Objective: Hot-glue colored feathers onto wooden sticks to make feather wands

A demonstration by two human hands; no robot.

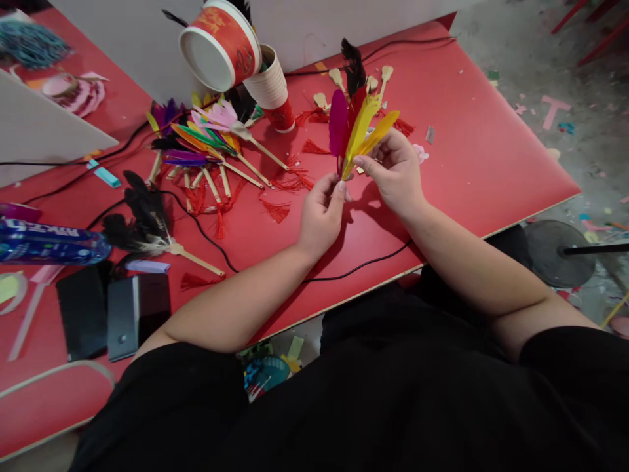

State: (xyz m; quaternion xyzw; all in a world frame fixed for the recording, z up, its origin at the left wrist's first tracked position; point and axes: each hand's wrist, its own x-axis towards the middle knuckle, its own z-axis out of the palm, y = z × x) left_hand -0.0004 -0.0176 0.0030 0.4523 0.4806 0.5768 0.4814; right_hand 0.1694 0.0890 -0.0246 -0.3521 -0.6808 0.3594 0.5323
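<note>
A fan of feathers (pixel 354 121) in magenta, red, yellow and black stands upright above the red table (pixel 472 164). My left hand (pixel 322 213) pinches the feathers at their base, fingers closed round the quills. My right hand (pixel 393 172) is closed too, its fingertips gripping the yellow feathers just above the base.
A pile of finished feather fans on wooden sticks (pixel 206 147) with red tassels (pixel 275 208) lies to the left. Stacked paper cups (pixel 230 49) stand at the back. A black feather fan (pixel 147 226), a bottle (pixel 49 241), two dark phones (pixel 115 314) and a black cable (pixel 354 267) lie near the front edge.
</note>
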